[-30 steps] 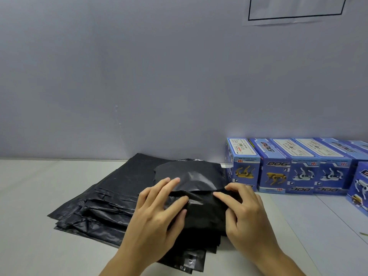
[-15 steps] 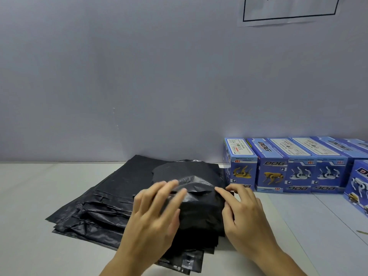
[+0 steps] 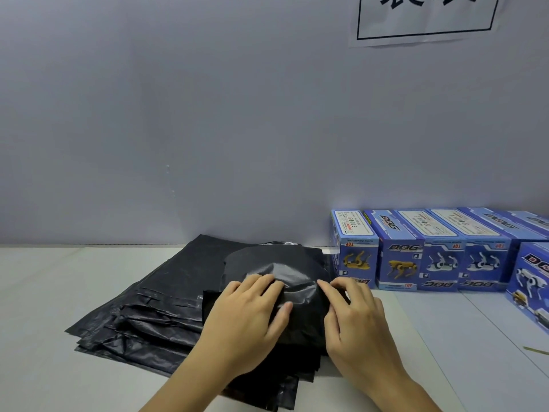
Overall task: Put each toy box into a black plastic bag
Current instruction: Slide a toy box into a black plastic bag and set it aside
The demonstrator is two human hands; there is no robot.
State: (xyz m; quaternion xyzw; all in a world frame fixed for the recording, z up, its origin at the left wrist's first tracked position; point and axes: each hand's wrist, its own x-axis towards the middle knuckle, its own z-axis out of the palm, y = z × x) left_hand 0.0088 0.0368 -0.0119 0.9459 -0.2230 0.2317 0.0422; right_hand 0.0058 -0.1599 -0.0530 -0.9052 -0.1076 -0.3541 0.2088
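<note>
A stack of flat black plastic bags point(image 3: 166, 295) lies on the white table. The top bag point(image 3: 300, 281) is bulged up at its near end. My left hand point(image 3: 246, 313) lies on it with fingers spread and the thumb against the plastic. My right hand point(image 3: 353, 313) pinches the bag's right edge with curled fingers. A row of several blue toy boxes point(image 3: 401, 257) printed with robot dogs stands against the wall to the right of the bags, apart from both hands.
The white table point(image 3: 44, 292) meets a grey wall right behind the bags. One more blue box point(image 3: 531, 283) stands nearer me at the far right. A paper sign point(image 3: 424, 22) hangs on the wall above the boxes.
Both hands have slid a little along the top bag and drawn closer together, and the bag's film has puffed up between them. The camera has tilted slightly upward.
</note>
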